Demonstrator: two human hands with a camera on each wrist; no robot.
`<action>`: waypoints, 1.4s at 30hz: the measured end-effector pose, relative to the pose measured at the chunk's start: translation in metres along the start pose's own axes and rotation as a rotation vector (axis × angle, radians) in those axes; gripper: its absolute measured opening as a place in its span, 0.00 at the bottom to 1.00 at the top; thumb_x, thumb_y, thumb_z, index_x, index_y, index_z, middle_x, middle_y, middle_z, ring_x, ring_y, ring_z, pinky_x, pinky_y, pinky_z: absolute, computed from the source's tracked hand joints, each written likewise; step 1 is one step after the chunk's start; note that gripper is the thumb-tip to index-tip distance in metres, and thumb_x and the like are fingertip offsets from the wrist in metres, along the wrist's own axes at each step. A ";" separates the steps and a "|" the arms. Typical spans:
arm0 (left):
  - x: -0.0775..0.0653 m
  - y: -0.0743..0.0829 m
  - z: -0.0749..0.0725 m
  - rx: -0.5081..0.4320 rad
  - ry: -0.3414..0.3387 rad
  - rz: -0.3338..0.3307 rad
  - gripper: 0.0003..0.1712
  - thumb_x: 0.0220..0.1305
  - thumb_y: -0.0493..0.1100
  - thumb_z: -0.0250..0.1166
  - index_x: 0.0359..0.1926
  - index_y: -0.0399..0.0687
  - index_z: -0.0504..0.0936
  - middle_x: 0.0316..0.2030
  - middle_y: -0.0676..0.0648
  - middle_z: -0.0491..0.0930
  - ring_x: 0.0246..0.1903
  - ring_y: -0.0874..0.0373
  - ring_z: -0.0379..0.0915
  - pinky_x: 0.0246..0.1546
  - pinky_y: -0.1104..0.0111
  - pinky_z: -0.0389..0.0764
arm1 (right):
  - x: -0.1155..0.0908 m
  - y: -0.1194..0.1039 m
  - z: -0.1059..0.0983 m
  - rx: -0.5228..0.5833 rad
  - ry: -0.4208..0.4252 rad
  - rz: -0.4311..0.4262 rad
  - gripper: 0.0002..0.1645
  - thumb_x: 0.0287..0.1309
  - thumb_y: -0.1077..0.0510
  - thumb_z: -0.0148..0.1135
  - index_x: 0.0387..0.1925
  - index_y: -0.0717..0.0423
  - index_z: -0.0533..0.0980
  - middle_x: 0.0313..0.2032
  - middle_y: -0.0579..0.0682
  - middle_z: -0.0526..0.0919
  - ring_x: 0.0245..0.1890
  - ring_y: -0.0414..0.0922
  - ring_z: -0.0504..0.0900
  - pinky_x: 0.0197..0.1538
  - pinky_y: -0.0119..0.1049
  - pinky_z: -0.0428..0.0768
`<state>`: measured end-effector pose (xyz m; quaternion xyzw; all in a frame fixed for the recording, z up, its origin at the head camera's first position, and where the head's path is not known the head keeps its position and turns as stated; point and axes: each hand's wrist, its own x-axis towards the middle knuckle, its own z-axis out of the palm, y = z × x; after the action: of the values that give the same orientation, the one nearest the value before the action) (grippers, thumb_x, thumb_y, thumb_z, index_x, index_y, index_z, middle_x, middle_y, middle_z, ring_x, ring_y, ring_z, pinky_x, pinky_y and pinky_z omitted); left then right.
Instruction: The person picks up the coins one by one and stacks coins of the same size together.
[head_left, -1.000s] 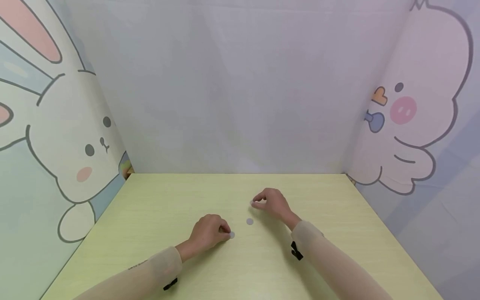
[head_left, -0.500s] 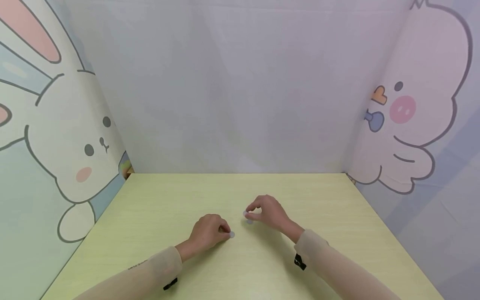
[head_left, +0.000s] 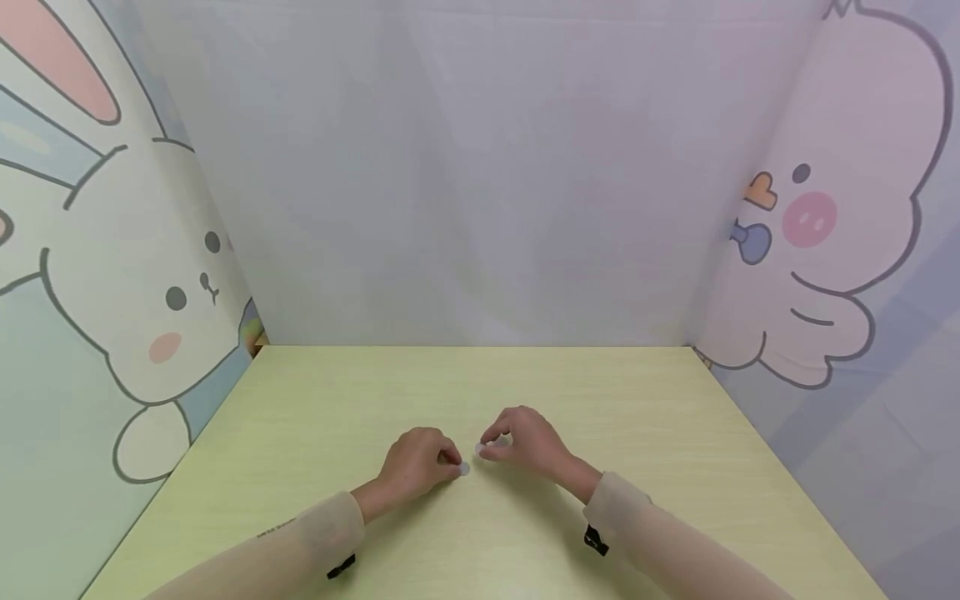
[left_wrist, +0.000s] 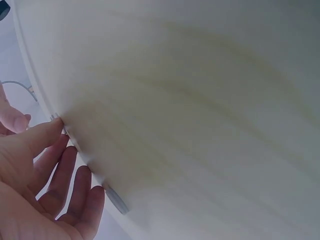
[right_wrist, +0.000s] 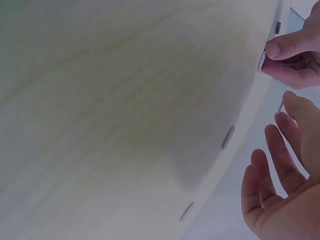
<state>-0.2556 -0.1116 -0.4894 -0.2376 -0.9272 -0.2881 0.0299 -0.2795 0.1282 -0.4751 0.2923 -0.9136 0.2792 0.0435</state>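
Note:
In the head view my left hand rests low over the table, its thumb and index finger pinching the edge of a small round grey disc. Just to the right, my right hand pinches another thin disc between thumb and fingertip. The right wrist view shows this second disc edge-on and lifted off the table, its other fingers loosely bent. Partly covered by the right hand, a further grey disc lies on the table. I cannot tell what the discs are made of.
More flat discs lie on the tabletop: one grey disc beside the left little finger, and a disc near the edge of the right wrist view. Cloth walls with cartoon animals enclose the table.
My right hand has come nearer and to the left with its disc, passing over the disc on the table and stopping close to the left hand's disc. The left hand stays put.

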 end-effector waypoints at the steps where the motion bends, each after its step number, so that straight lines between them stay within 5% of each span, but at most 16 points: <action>1: 0.000 0.000 0.000 0.001 0.001 0.001 0.04 0.59 0.46 0.81 0.32 0.56 0.93 0.29 0.61 0.83 0.31 0.67 0.75 0.33 0.69 0.77 | 0.000 -0.001 0.001 -0.009 -0.001 -0.005 0.04 0.60 0.50 0.79 0.35 0.44 0.93 0.33 0.34 0.89 0.38 0.42 0.85 0.45 0.38 0.79; 13: -0.001 0.003 -0.001 -0.002 0.006 0.021 0.03 0.59 0.43 0.81 0.32 0.54 0.93 0.29 0.60 0.85 0.32 0.64 0.78 0.33 0.69 0.77 | 0.000 -0.011 0.015 -0.010 -0.069 -0.043 0.05 0.59 0.52 0.81 0.36 0.48 0.93 0.31 0.36 0.90 0.34 0.37 0.83 0.40 0.28 0.77; 42: -0.001 0.012 0.003 0.007 0.022 0.038 0.03 0.59 0.42 0.81 0.32 0.55 0.94 0.31 0.58 0.87 0.34 0.61 0.81 0.33 0.68 0.79 | -0.003 -0.012 0.022 -0.021 -0.099 -0.007 0.06 0.59 0.52 0.81 0.37 0.47 0.93 0.31 0.33 0.87 0.33 0.32 0.78 0.38 0.28 0.75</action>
<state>-0.2491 -0.1020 -0.4855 -0.2521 -0.9230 -0.2868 0.0464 -0.2683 0.1099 -0.4881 0.3087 -0.9165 0.2544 0.0023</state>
